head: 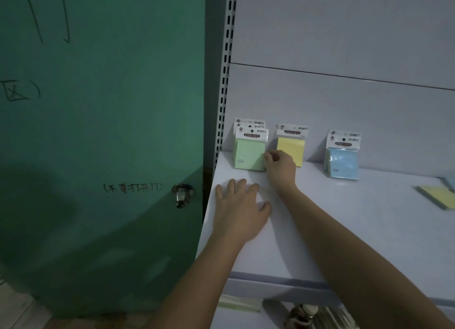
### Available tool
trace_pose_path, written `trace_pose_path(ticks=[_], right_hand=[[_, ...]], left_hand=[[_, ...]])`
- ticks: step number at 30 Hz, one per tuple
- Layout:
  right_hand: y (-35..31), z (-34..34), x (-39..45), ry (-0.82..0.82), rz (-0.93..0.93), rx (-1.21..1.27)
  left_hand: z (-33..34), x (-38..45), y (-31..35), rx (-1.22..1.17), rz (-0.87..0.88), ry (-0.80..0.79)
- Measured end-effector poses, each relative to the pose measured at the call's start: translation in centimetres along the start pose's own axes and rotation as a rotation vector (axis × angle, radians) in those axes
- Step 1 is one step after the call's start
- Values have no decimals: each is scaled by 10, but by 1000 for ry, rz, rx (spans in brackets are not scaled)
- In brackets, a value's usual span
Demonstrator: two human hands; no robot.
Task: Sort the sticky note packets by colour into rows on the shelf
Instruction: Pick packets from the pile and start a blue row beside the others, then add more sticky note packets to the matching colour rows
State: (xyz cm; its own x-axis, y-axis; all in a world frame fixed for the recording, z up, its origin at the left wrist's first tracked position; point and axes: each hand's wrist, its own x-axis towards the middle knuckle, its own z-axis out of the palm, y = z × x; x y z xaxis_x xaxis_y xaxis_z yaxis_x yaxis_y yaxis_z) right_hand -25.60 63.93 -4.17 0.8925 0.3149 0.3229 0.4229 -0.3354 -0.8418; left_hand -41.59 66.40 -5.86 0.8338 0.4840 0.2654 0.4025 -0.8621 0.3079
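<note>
Head view showed my right hand (279,165) pinching the green packets (250,153) at the shelf (344,230) back-left corner, left hand (240,209) flat, yellow packet (290,150) and blue packets (342,161) ranked, loose packets (437,195) right-edge unsorted.

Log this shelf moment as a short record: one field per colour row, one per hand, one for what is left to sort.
green row: green packets standing at the shelf's left end, several deep
yellow row: one yellow packet visible, upright, to their right
blue row: blue packets upright, farther right, at least two
left hand: flat on the shelf, fingers spread, holding nothing
right hand: fingers at the front green packet's right edge
left to sort: loose packets lying flat at the far right
</note>
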Motion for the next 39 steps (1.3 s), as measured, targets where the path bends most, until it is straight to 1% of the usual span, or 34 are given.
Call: trace_pose_path(ticks=[3,6,9,10,12,14,16,18,21,25,30,33,36,39], right_hand=[[-1,-10,-3,-52,91,87],[-2,-31,-12,-170,171,258],[-1,-70,-25,-296,234,415],[2,-87,-29,-337,222,407],[9,-126,-37,-410,162,317],[20,-169,-47,-450,89,154],[33,-214,-57,-455,16,-31],[48,-263,-67,-430,-50,-198],[69,-339,-87,-379,-93,-324],[100,-436,-111,-351,-73,-432],[139,-541,-128,-348,-9,-488],[166,-584,-141,-323,29,-509],[192,-615,-149,-306,115,-489],[217,-640,-147,-275,155,-474]], left_hand=[[-2,-2,-1,-9,-3,-18],[-4,-1,-4,9,0,-35],[-7,-1,-5,15,-18,-63],[-8,-2,-4,18,-25,-78],[-11,-4,-3,46,-42,-111],[-17,-5,2,116,-72,-148],[-24,-7,17,237,-114,-192],[-27,-13,48,294,-148,-233],[-23,-28,126,184,-133,-258],[-3,-60,253,24,-24,-279],[17,-81,379,-24,117,-238],[27,-86,426,-16,142,-271],[36,-78,452,-6,125,-293],[45,-66,476,-43,123,-298]])
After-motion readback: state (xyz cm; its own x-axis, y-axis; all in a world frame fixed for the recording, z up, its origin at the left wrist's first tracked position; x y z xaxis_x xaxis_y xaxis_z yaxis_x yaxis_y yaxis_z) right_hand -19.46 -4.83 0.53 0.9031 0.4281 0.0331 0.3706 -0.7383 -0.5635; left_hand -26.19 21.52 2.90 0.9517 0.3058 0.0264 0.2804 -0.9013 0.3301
